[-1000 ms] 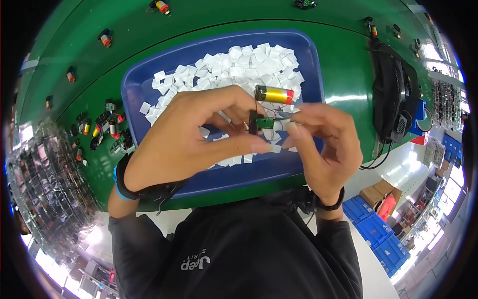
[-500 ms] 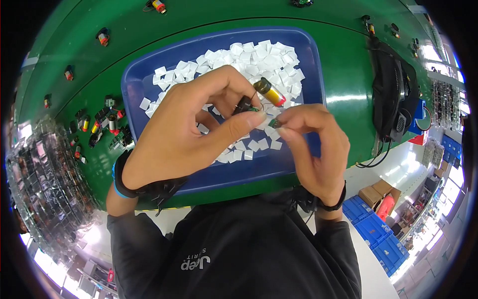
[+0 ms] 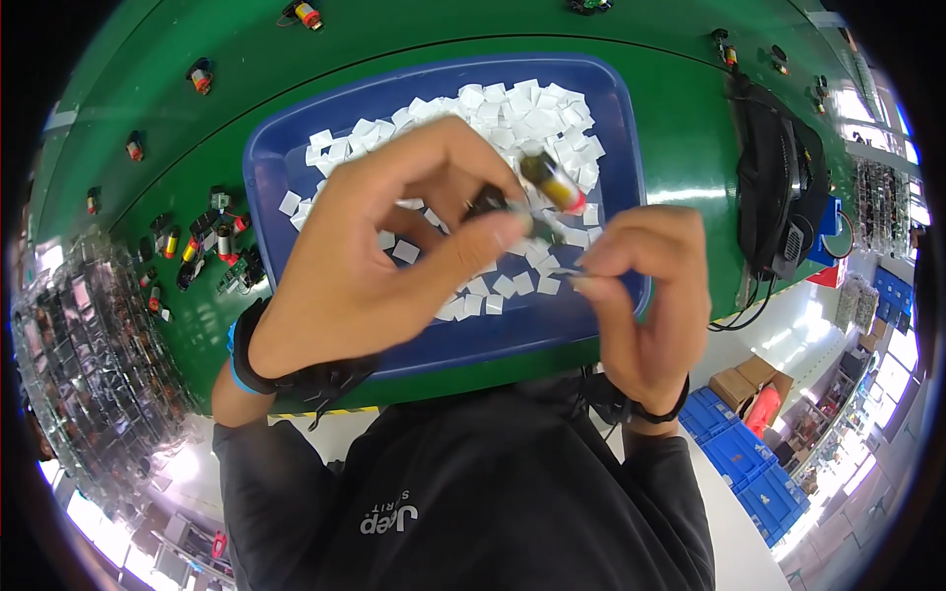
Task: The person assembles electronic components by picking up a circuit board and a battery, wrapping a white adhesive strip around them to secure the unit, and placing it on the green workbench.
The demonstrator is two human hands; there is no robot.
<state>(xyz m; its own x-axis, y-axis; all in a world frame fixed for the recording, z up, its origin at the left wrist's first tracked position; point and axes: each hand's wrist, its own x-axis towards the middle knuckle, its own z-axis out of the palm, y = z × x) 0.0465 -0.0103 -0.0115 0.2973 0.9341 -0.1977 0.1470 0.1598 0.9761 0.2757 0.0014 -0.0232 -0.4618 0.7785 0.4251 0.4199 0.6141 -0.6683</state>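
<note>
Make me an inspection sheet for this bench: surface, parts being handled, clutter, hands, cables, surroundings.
Surface: green table, blue tray of white squares on it.
Job's things: battery cylinder, dark part, pale piece; all blurred.
Clutter: small electronic parts left of the tray; black bag-like item right.
Hands: left hand holds the dark part; right hand pinches the pale piece.
Cables: black cable by the table's right edge.
Surroundings: blue crates, cardboard boxes.

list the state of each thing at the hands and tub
Left hand, closed on dark part
Right hand, pinching thin pale strip
Red-and-yellow cylinder, tilted, blurred
Blue tub, uncovered, partly filled
White pieces, loose, in the tub
</note>
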